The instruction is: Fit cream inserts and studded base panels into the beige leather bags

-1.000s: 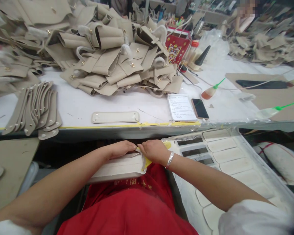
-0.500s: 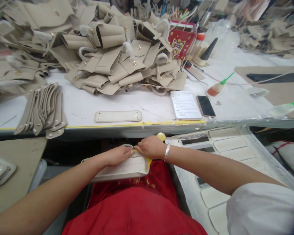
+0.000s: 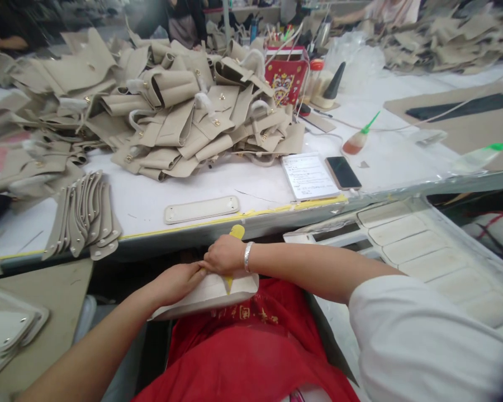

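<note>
Below the near edge of the table (image 3: pixel 146 201), from the head camera, one white piece (image 3: pixel 209 291) rests over our red apron (image 3: pixel 243 357), its far edge hidden by our hands. Our right hand (image 3: pixel 224 254) has its fingers closed around one yellow tool (image 3: pixel 237 231), covering the tool's middle. Our left hand (image 3: pixel 178 286) lies palm down on the piece, fingertips meeting the right hand; we cannot tell whether they pinch. Our right forearm runs nearly level, the left slants inward. We count one phone (image 3: pixel 343 172), one notebook (image 3: pixel 309 176), its writing illegible, and two green-tipped bottles (image 3: pixel 354 143).
</note>
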Demonstrator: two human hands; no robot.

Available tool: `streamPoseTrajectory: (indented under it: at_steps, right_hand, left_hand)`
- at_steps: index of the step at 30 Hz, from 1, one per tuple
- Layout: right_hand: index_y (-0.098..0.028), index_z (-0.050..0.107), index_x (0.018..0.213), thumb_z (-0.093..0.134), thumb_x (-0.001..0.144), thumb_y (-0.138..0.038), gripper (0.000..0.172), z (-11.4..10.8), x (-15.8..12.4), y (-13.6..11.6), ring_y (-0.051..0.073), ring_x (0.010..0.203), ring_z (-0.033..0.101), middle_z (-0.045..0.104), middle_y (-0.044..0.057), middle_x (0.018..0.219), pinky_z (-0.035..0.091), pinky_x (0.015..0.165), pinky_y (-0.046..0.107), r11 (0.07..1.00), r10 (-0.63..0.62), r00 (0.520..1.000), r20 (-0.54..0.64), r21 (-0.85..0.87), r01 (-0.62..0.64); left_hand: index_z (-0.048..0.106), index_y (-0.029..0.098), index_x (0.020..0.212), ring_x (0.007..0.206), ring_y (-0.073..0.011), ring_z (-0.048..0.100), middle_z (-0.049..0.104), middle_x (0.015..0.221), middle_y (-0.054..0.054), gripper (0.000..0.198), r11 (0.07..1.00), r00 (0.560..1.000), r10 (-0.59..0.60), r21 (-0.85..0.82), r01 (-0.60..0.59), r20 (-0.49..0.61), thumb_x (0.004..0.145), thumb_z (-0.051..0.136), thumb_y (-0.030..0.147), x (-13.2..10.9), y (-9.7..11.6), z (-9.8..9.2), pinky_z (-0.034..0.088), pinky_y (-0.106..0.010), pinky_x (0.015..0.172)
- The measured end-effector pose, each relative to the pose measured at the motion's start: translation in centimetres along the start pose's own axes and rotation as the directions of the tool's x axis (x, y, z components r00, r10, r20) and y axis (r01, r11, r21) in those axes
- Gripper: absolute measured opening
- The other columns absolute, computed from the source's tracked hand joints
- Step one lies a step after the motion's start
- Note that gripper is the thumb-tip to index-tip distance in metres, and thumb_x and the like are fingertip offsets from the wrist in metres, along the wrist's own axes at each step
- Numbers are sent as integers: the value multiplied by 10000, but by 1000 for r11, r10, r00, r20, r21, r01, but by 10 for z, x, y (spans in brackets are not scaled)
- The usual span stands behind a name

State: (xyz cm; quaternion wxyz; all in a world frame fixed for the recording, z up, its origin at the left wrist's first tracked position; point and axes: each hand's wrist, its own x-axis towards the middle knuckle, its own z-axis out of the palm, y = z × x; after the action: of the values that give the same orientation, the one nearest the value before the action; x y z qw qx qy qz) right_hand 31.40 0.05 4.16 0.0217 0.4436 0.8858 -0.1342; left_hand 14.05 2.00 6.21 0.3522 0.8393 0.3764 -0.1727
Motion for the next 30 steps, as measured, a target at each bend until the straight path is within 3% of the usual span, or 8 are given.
streamPoseTrajectory:
  at_steps: [4, 7, 10, 14, 19, 24, 26, 30]
  right_hand:
    - [-191, 690, 907, 250, 896, -524, 552, -21, 4, 3, 216, 847, 617, 685, 91, 909, 415, 678, 296, 1000, -13, 996, 85, -2, 13]
    - [-163, 689, 907, 228, 891, -543, 597, -45, -13, 23, 238, 878, 608, 677, 120, 914, 418, 716, 312, 980, 197, 980, 21, -28, -197]
    - [-123, 676, 924, 207, 906, -507, 606, -59, -47, 50, 256, 912, 596, 664, 154, 937, 414, 761, 331, 896, 444, 896, -11, 14, -444]
    - [-133, 674, 856, 259, 903, -496, 554, -47, -109, 67, 221, 867, 591, 661, 125, 946, 407, 790, 310, 743, 582, 788, 202, 261, -616]
    - [-142, 625, 805, 484, 775, -589, 469, -11, -174, 49, 141, 640, 547, 640, 43, 766, 420, 633, 258, 461, 372, 798, 474, 652, -602]
    - [-160, 516, 913, 606, 733, -462, 363, 7, -187, 24, 97, 605, 539, 609, -3, 770, 421, 582, 218, 78, 135, 837, 530, 837, -542]
    - [-166, 490, 909, 581, 764, -428, 313, 7, -181, 19, 92, 629, 546, 602, -3, 794, 429, 606, 217, 45, 94, 857, 506, 858, -512]
    - [-158, 496, 875, 585, 772, -416, 291, 11, -167, 16, 96, 696, 537, 577, 2, 831, 436, 637, 206, 226, 141, 908, 395, 880, -418]
  left_hand:
    - [461, 187, 1273, 1118, -255, 517, 538, 1262, -89, 574, 1000, 1000, -1, -10, 1, -18, 847, 302, 537, -8, -9, -7, 363, -339, 947]
    - [397, 166, 1327, 1211, -233, 436, 449, 1349, -87, 603, 998, 997, 42, -43, -45, -67, 868, 253, 529, -5, -1, -3, 306, -324, 1009]
    - [358, 171, 1353, 1265, -214, 369, 377, 1401, -77, 607, 983, 976, 182, 33, -179, -116, 876, 233, 526, 2, 20, 15, 252, -320, 1049]
    - [237, 115, 1399, 1319, -311, 237, 194, 1468, -145, 892, 927, 939, 304, 277, -253, -160, 730, 418, 677, 10, 47, 44, 191, -448, 1061]
    - [235, 93, 1388, 1256, -343, 324, 267, 1437, -180, 1010, 918, 946, 267, 346, -192, -184, 629, 536, 688, 23, 67, 52, 265, -465, 1009]
    - [330, 114, 1323, 1082, -329, 472, 486, 1257, -167, 923, 921, 945, 239, 361, -148, -224, 591, 622, 594, 34, 76, 56, 358, -436, 900]
    - [340, 110, 1313, 1078, -321, 465, 494, 1234, -169, 855, 912, 924, 258, 386, -137, -282, 625, 614, 536, 35, 76, 63, 339, -421, 906]
    - [331, 96, 1324, 1102, -313, 428, 474, 1244, -169, 787, 900, 876, 307, 413, -140, -372, 670, 586, 452, 34, 75, 77, 288, -412, 934]
